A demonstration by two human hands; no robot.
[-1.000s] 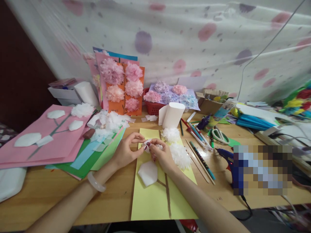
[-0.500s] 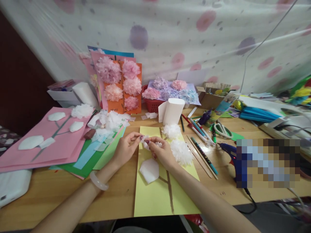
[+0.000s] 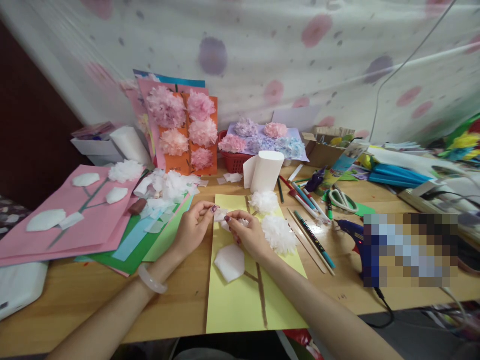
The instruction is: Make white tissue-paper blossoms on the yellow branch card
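Note:
Above the yellow sheet (image 3: 228,312), my left hand (image 3: 193,225) pinches one edge of a small piece of white tissue paper (image 3: 220,215). My right hand (image 3: 247,232) is closed on its other side, thumb and fingertip together; more white tissue shows around those fingers, partly hidden. A flat white paper shape (image 3: 230,263) lies on the sheet beside a painted brown stem (image 3: 261,295). Two fluffy white tissue flowers, a lower flower (image 3: 279,235) and an upper flower (image 3: 264,201), sit on the sheet's right side.
White tissue scraps (image 3: 168,185) lie left, by a pink sheet (image 3: 101,230) with white shapes. A tissue roll (image 3: 268,170) stands behind the yellow sheet. Pens (image 3: 315,240), scissors (image 3: 343,201) and a blue glue gun (image 3: 354,232) with its cord lie right.
The white tissue piece between my fingers looks more spread out, and my hands are slightly farther apart. The camera view has shifted slightly.

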